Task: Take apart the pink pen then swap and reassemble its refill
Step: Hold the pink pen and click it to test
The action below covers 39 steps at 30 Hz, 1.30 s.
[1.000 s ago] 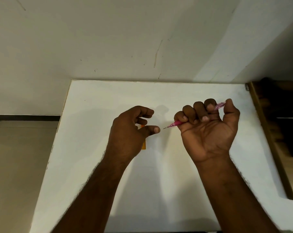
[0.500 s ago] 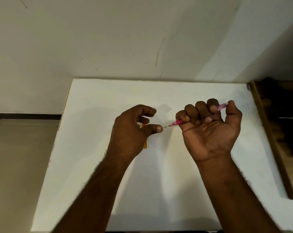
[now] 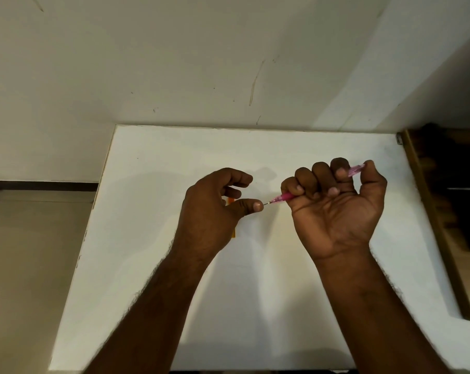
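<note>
Head view: the right hand [image 3: 336, 209] is turned palm up above the white desk [image 3: 153, 238], its fingers [image 3: 304, 182] curled tight round the pink pen [image 3: 283, 197]. The pen runs across the fist: its clear pink back end sticks out between the index finger and the thumb, and its tapered front end with the thin metal tip comes out past the little finger, pointing at the left hand [image 3: 209, 211]. The left hand hangs back-up just beside it, fingers loosely bent and holding nothing that shows; the pad of its thumb [image 3: 252, 205] meets the pen's tip, or very nearly. Beneath the left fingers an orange thing [image 3: 231, 201] lies on the desk, mostly hidden by the hand. Beyond the right thumb stands a dark wooden shelf [image 3: 444, 211]
</note>
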Tool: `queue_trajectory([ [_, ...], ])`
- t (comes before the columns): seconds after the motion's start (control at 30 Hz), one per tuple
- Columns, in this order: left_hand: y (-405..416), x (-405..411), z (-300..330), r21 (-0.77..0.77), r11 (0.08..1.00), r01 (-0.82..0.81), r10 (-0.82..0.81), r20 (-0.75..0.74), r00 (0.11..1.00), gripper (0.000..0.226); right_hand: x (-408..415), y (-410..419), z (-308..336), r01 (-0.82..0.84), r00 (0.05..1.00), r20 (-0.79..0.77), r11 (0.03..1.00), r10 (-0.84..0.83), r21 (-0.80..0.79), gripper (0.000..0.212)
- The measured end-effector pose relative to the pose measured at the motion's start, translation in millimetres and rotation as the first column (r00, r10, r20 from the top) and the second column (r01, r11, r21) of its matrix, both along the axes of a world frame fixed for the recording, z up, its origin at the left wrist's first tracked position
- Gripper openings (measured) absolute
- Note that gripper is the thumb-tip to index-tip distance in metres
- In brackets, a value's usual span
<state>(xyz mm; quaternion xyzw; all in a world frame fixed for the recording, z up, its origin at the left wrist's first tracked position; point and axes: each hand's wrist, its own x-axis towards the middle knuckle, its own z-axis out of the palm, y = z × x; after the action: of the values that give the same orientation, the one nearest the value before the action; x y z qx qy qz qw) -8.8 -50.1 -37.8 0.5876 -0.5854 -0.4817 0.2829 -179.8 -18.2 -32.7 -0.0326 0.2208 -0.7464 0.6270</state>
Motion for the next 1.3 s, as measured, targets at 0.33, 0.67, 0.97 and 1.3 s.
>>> queue_trajectory([
  [0.33, -3.8, 8.5, -4.6, -0.072, 0.997, 0.013, -0.005, 0.113, 0.994, 0.029, -1.6, 0.2, 0.8, 0.001, 1.000, -0.028, 1.000, 0.000, 0.011, 0.046],
  [0.67, -3.4, 19.0, -14.1, -0.048, 0.994, 0.103, -0.074, 0.418, 0.906, 0.023, 3.2, -7.5, -1.8, -0.031, 0.961, -0.264, 0.980, 0.084, 0.199, 0.037],
  [0.97, -5.0, 19.7, -17.9, -0.020, 0.991, 0.134, -0.108, 0.482, 0.870, 0.026, 18.5, -0.7, -18.3, 0.310, 0.054, -0.900, 0.849, 0.433, 0.427, 0.024],
  [1.3, -5.3, 19.3, -18.8, -0.038, 0.988, 0.147, -0.109, 0.497, 0.861, 0.028, 29.3, 1.8, -30.7, 0.294, -0.400, -0.753, 0.852, 0.522, 0.434, 0.024],
])
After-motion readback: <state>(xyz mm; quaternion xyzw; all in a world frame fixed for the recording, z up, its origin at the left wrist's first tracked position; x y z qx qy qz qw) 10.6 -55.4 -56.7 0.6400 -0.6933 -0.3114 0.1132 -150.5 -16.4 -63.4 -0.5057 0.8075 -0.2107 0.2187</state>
